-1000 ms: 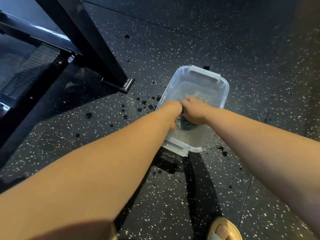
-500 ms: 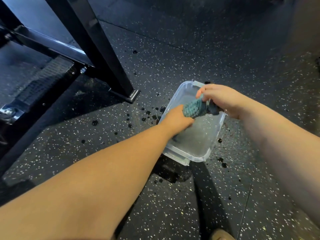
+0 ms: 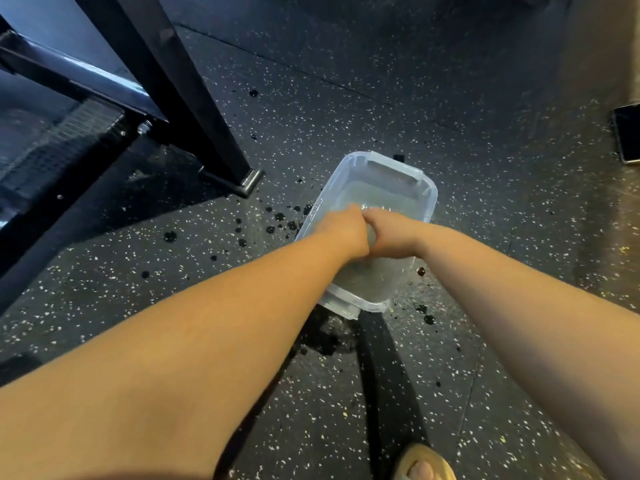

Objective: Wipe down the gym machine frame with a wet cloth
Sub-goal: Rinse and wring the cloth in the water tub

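Wiping is not yet starting: the left hand [image 3: 346, 232] and right hand [image 3: 393, 237] are meeting knuckle to knuckle over the water tub [image 3: 427, 199], with the machine frame [image 3: 180, 81] standing apart to its left (splashes are dotting the floor [image 3: 346, 98]). The cloth is not showing, so I cannot tell whether either grip is closing on it.

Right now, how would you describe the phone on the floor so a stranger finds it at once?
Start at the black machine frame at the upper left, then cross the speckled floor past the clear tub to the right edge. There lies the phone, the only glossy dark rectangle with a pale rim; the other dark marks are round splashes.
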